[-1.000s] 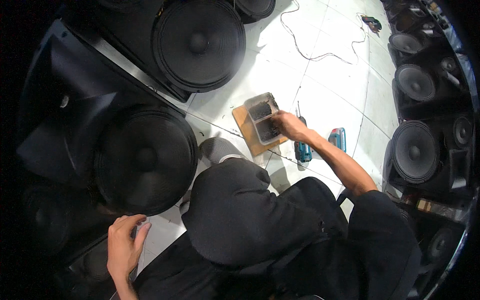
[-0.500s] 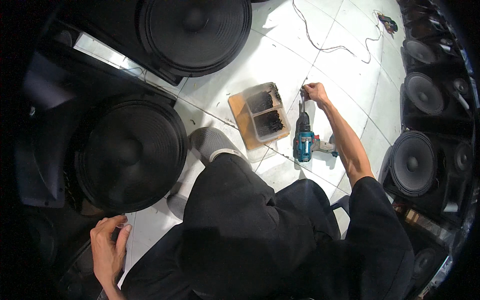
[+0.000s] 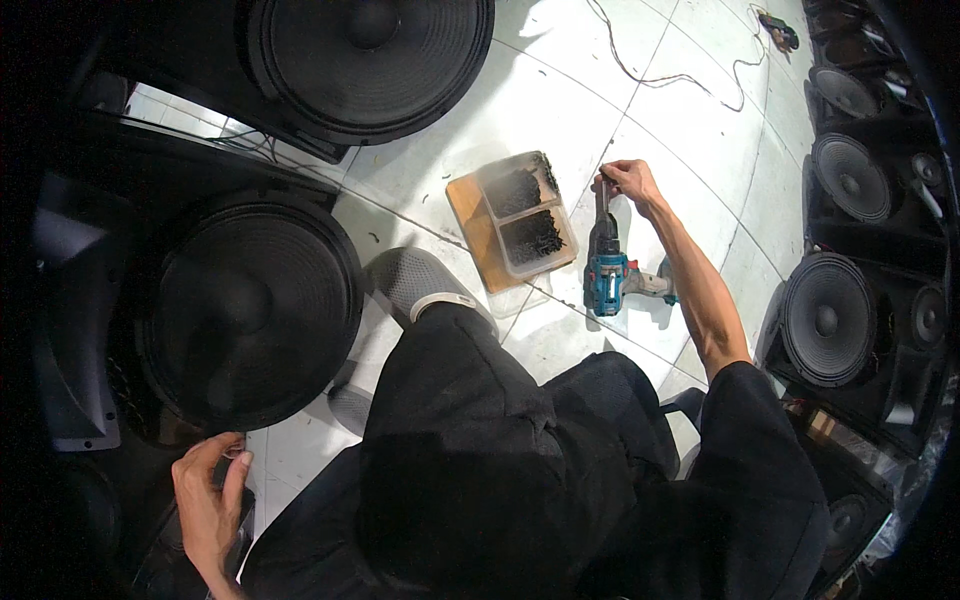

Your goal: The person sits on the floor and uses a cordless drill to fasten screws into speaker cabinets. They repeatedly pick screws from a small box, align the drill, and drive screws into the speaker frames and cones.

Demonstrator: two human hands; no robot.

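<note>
My right hand (image 3: 632,181) is closed, fingertips pinching the end of a long drill bit (image 3: 604,207). The bit sits in the black chuck of a teal-and-black cordless drill (image 3: 606,283), which lies on the tiled floor with its grip toward the right. My left hand (image 3: 206,505) is bent in a loose curve, thumb apart from the fingers, with nothing visible in it. It is by the lower rim of a large black speaker cone (image 3: 250,305); contact is unclear. Left of the drill, a clear divided container (image 3: 540,262) holds many small black pieces, perhaps screws.
The container overlaps an orange-brown flat piece (image 3: 466,205). Another big speaker (image 3: 375,70) stands at the upper left. A row of speaker cabinets (image 3: 828,318) lines the right side. A thin cable (image 3: 665,78) runs over the far floor to a small dark device (image 3: 778,33).
The view has shifted slightly. My right hand stays at the bit's end, its fingers a little lower along it. The left hand keeps nearly the same pose beside the speaker.
</note>
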